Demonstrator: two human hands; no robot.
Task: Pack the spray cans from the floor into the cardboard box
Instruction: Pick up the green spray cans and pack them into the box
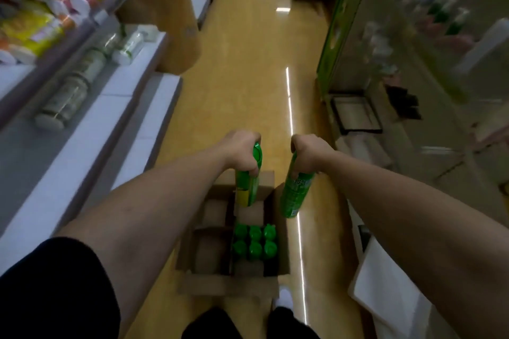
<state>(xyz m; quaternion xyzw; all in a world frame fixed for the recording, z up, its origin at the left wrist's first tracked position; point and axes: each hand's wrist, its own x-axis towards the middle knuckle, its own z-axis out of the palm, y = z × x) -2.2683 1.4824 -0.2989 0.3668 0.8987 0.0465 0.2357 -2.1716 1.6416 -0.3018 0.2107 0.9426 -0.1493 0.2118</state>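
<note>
The left grip (242, 153) clasps one spray can (247, 187), the right grip (307, 153) a second can (294, 195), both near the cap; rigid, slick, likely light, they hang below the grips.

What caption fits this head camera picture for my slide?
Left hand grips the left can, right hand the right can, by the cardboard box holding six packed spray cans.

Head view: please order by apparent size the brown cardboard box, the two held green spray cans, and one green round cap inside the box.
1. Brown cardboard box.
2. Right-hand green spray can and left-hand green spray can: alike, not ranked.
3. Green round cap.
</note>
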